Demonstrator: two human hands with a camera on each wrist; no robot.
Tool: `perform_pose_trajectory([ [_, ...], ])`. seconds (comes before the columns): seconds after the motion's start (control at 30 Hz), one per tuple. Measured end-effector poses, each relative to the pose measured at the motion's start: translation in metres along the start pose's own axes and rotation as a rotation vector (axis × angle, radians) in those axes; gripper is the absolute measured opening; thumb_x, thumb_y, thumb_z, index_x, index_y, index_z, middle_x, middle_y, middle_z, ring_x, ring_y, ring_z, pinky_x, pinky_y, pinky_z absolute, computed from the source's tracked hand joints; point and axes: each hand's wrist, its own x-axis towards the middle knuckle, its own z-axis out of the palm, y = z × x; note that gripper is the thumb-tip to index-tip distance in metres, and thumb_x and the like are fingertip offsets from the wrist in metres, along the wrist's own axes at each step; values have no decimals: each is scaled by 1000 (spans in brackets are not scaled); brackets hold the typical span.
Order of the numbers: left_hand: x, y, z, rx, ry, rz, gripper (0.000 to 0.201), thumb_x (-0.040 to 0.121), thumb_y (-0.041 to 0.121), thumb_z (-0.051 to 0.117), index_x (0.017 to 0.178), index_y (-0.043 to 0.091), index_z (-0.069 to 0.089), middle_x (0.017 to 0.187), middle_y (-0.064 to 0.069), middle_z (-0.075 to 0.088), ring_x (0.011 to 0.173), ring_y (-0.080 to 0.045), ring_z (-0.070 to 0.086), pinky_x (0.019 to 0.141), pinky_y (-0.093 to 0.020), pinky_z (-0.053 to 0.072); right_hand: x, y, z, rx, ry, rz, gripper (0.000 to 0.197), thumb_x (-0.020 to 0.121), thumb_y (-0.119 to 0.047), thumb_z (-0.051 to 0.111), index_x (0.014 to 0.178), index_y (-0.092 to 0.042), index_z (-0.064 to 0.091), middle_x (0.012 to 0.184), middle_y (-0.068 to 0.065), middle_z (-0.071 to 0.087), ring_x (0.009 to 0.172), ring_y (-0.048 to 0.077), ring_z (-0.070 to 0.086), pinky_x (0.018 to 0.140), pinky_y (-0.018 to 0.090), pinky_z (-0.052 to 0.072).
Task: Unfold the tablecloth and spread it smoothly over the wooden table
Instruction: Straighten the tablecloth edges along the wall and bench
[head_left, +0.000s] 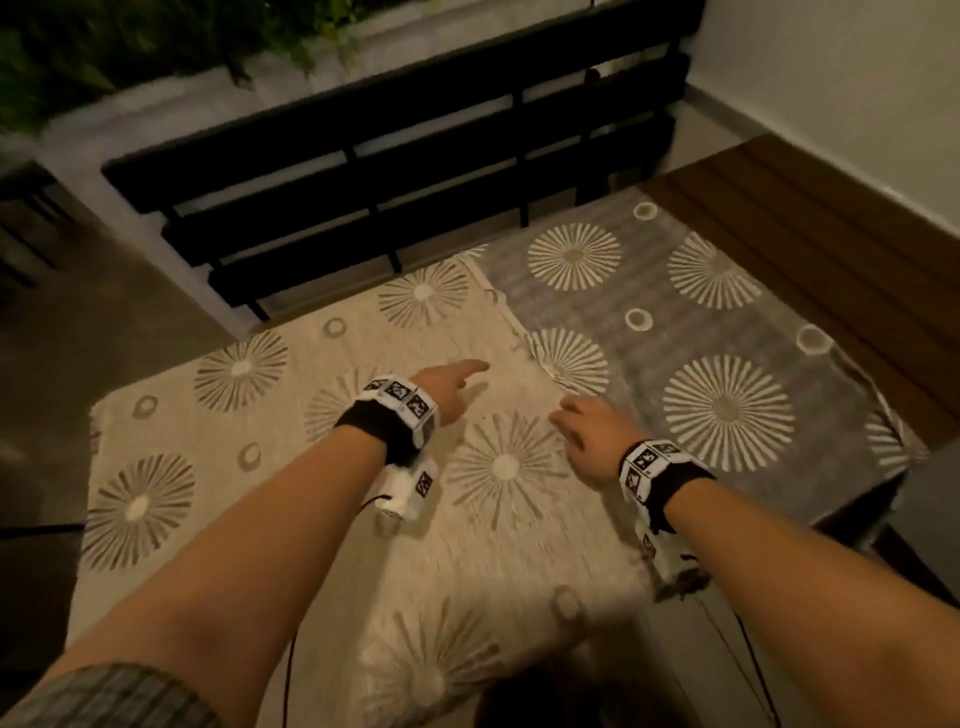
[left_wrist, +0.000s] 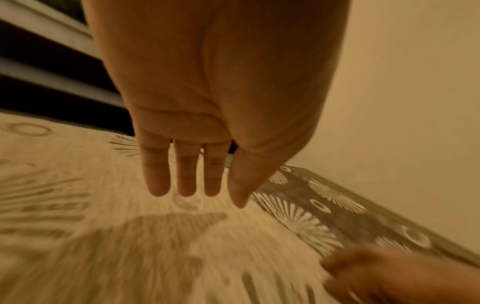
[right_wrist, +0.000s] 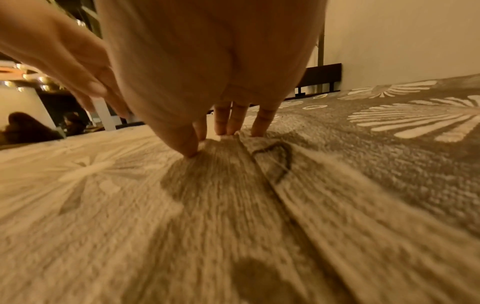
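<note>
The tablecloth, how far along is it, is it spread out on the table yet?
Partly. The tablecloth lies opened on the table's right part, grey side up, but a cream flap is folded back over the left part. The right hand presses its fingertips at the flap's edge; the left hand hovers open above. Still left: opening that flap, covering the bare wood at the far right, and smoothing.

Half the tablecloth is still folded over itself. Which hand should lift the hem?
Probably the right hand: its fingertips already press the tablecloth beside the folded hem. The left hand hangs open above the cream layer.
</note>
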Motion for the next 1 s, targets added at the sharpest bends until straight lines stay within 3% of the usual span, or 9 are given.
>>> perform_pose_trajectory([
  [0.07, 33, 3, -21, 29, 26, 4, 59, 95, 22, 54, 148, 31, 30, 140, -10, 52, 124, -27, 53, 89, -29, 42, 3, 7, 0, 43, -9, -14, 48, 90, -23, 48, 137, -15, 48, 145, 9, 39, 132, 30, 35, 109, 38, 32],
  [0.17, 86, -4, -52, 199, 54, 30, 65, 92, 14, 55, 149, 31, 29, 141, -12, 51, 125, -30, 53, 97, -33, 42, 7, 13, -3, 109, -42, -7, 50, 87, -23, 55, 136, -17, 49, 142, 7, 40, 130, 27, 36, 109, 37, 32],
  [0.27, 133, -3, -69, 336, 95, 106, 58, 93, 24, 43, 146, 37, 26, 142, -14, 48, 123, -33, 52, 101, -40, 43, 19, 20, -11, 247, -75, 33, 45, 79, -18, 57, 124, -16, 59, 123, 3, 49, 110, 22, 47, 95, 34, 41],
  [0.33, 155, 5, -71, 432, 85, 127, 51, 94, 26, 40, 143, 36, 30, 138, -19, 47, 120, -37, 51, 100, -44, 43, 31, 26, -18, 334, -95, 84, 40, 78, -12, 56, 118, -14, 62, 106, -2, 46, 93, 17, 46, 85, 27, 38],
  [0.5, 196, 24, -68, 580, 120, 136, 48, 90, 20, 51, 135, 27, 39, 133, -17, 44, 118, -40, 47, 98, -48, 44, 46, 34, -28, 438, -153, 155, 36, 74, 3, 57, 107, -10, 64, 88, -10, 39, 85, 15, 43, 78, 24, 34],
  [0.67, 214, 33, -69, 617, 172, 134, 34, 87, 20, 56, 118, 16, 43, 116, -19, 53, 104, -38, 56, 86, -46, 49, 41, 31, -33, 441, -153, 205, 38, 77, -3, 60, 112, -16, 53, 98, -4, 43, 84, 15, 45, 64, 19, 37],
  [0.8, 226, 33, -79, 560, 279, 149, 9, 88, 21, 52, 96, 21, 54, 97, -14, 60, 85, -34, 61, 76, -41, 54, 31, 25, -40, 310, -259, 175, 54, 78, -9, 63, 126, -19, 39, 105, 4, 51, 86, 28, 58, 73, 45, 54],
  [0.9, 231, 31, -85, 538, 289, 151, 3, 83, 22, 55, 85, 23, 54, 94, -11, 60, 79, -33, 61, 73, -40, 54, 27, 21, -40, 188, -277, 173, 63, 77, -9, 63, 130, -21, 33, 117, 7, 45, 82, 28, 58, 65, 42, 55],
  [1.0, 232, 36, -84, 551, 279, 111, 7, 85, 21, 53, 92, 22, 53, 100, -14, 57, 82, -35, 59, 74, -42, 54, 25, 19, -42, 142, -273, 158, 68, 75, -8, 66, 132, -21, 31, 125, 10, 42, 78, 27, 58, 55, 35, 50],
])
